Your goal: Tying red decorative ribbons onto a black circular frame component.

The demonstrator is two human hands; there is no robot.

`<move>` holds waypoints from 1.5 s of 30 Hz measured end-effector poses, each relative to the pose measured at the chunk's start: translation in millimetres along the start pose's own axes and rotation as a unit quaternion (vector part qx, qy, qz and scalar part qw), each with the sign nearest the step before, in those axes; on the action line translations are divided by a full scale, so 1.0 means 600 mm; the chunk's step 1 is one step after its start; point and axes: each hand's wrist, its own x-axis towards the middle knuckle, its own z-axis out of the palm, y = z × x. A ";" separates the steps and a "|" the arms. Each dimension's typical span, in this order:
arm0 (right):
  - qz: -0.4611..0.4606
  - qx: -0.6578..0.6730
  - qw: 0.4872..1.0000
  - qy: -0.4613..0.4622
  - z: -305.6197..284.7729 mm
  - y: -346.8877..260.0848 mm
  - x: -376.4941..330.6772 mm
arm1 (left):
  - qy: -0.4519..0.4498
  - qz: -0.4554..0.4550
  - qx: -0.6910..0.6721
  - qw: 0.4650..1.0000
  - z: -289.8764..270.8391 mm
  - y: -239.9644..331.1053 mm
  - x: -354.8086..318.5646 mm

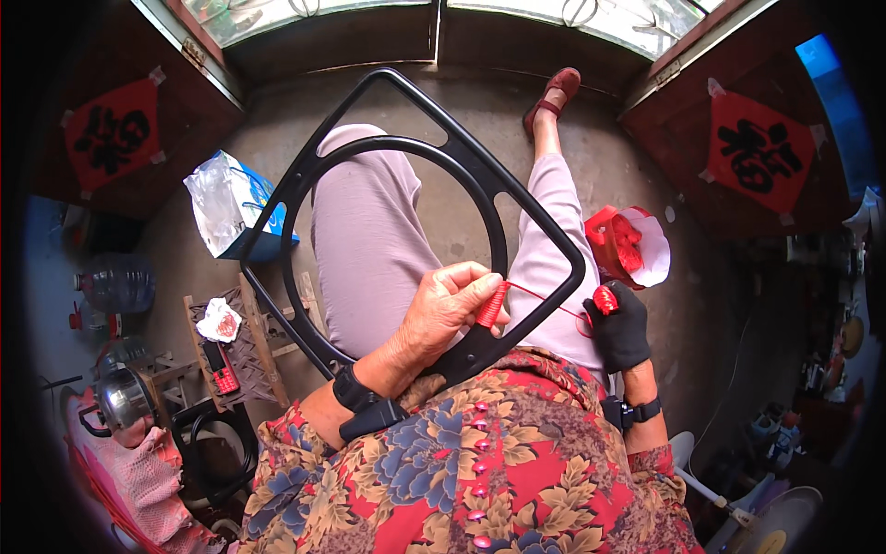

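Across my lap lies a black frame [472,170], roughly diamond-shaped with rounded corners and a round ring inside it. Red cord [491,306] is wound in tight turns around a section of the ring at its lower right. My left hand [445,307], bare, pinches the wound cord between thumb and fingers, against the ring. A thin strand runs from there past the frame's outer bar to my right hand [623,334]. That hand wears a black glove and is closed around a small red bundle of cord [605,299], outside the frame's right corner.
Right of my knee stands a red and white container [632,247] with red material inside. A blue and white bag [235,212] is on the floor at left. Nearer, a wooden stool [254,346] bears a red phone [221,371] and crumpled tissue. A metal pot [126,403] stands beside it.
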 end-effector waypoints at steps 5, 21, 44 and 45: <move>0.144 0.406 0.898 -0.090 -0.015 -0.057 0.039 | 0.002 -0.009 0.008 1.000 0.003 -0.002 0.000; 0.280 0.791 0.543 -0.030 0.027 -0.136 0.031 | 0.032 -0.002 -0.053 0.998 -0.006 0.007 -0.006; 0.126 0.110 0.950 -0.263 -0.050 -0.193 0.066 | -0.017 0.091 0.103 0.990 -0.048 0.114 -0.064; 0.129 0.116 0.946 -0.274 -0.046 -0.178 0.065 | -0.005 0.104 0.106 0.989 -0.059 0.153 -0.087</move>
